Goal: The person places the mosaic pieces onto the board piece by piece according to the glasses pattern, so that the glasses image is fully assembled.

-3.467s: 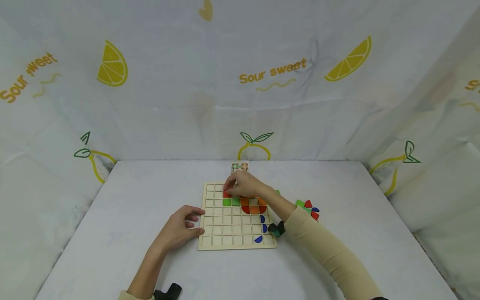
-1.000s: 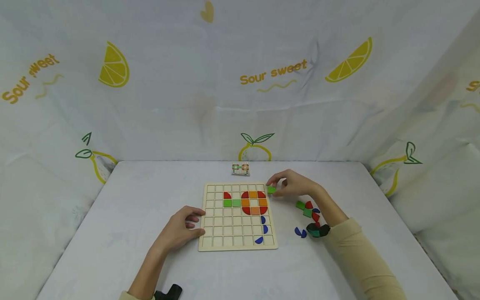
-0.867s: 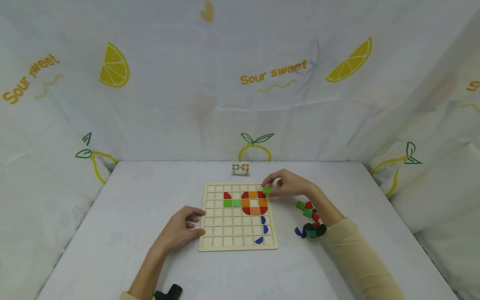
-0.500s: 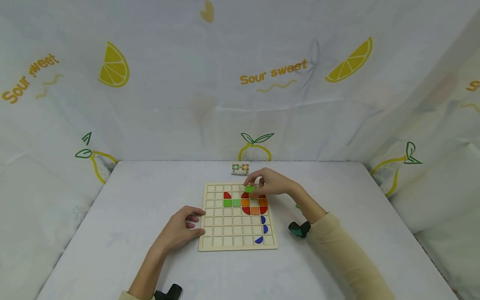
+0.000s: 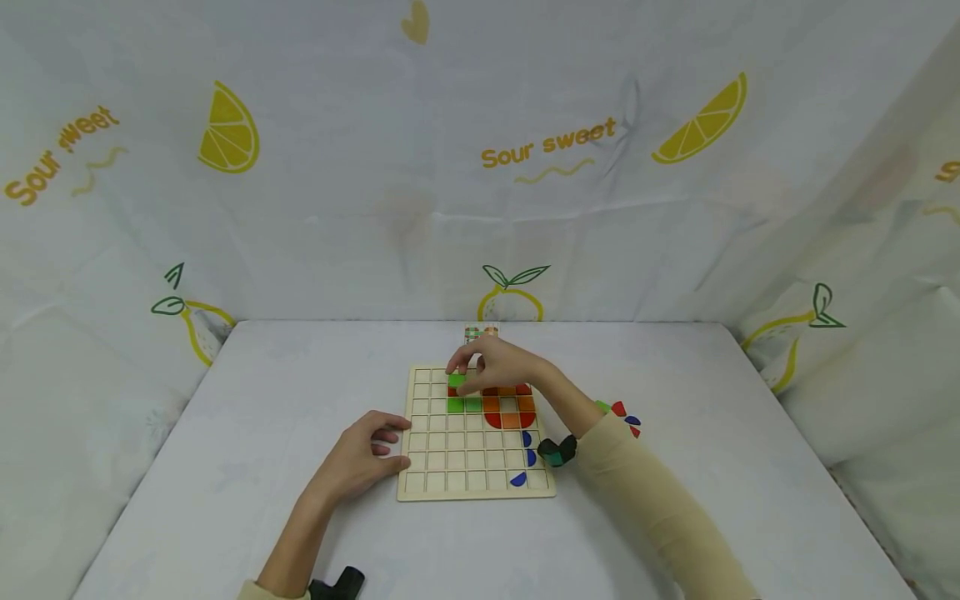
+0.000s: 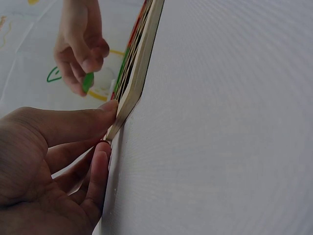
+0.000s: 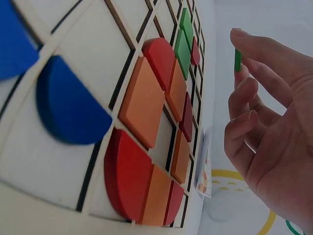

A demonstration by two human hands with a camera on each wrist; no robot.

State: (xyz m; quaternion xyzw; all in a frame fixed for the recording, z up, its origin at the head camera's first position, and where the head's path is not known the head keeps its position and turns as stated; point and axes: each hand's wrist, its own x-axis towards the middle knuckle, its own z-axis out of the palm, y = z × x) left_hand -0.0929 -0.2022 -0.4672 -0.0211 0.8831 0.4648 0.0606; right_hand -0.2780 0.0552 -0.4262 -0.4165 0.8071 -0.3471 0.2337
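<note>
My right hand (image 5: 497,365) pinches a green square tile (image 5: 457,380) between thumb and fingertips, above the back of the wooden grid board (image 5: 437,458). In the right wrist view this green tile (image 7: 237,59) is edge-on and apart from the board. Beneath it a red quarter-round piece (image 5: 452,392) is partly covered. Two green squares (image 5: 463,405) lie in cells in front of that piece. My left hand (image 5: 363,454) touches the board's left edge with its fingertips and thumb, also seen in the left wrist view, where the thumb (image 6: 83,122) lies straight against the edge.
Red and orange pieces (image 5: 510,420) form a ring on the board's right side. Blue half-rounds (image 5: 517,479) lie near its right edge. A patterned card (image 5: 481,329) lies behind, partly hidden. Loose red, green and blue pieces (image 5: 618,409) sit right of the board, partly covered by the sleeve.
My right hand has carried the green square tile from beyond the board's right edge leftward to above the red quarter-round piece. My left hand has stayed at the board's edge.
</note>
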